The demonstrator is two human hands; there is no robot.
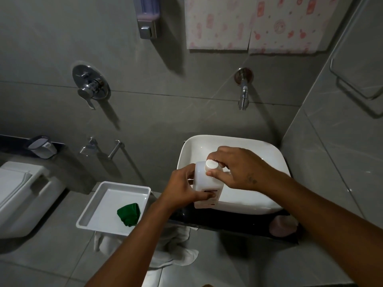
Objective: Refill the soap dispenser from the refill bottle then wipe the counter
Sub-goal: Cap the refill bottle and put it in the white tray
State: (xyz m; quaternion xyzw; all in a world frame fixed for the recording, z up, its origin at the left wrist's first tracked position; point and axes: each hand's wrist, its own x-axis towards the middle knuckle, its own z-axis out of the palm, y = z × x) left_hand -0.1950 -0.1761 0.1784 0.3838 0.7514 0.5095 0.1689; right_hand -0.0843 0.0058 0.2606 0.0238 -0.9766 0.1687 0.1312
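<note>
A white refill bottle (205, 183) stands upright on the dark counter (232, 224) at the front rim of the white basin (238, 201). My left hand (184, 189) grips the bottle's body from the left. My right hand (238, 168) pinches its white round cap (211, 164) between thumb and fingers. The wall-mounted soap dispenser (146, 16), with a clear tank and a metal base, hangs high on the back wall, well above both hands. A green cloth (129, 214) lies crumpled in a white tray (99, 195) left of the counter.
A wall spout (243, 90) juts out above the basin, and a round mixer valve (90, 82) sits to the left. A pink round object (283, 225) lies on the counter's right end. A toilet (22, 195) stands at far left. White towels (176, 253) hang below the tray.
</note>
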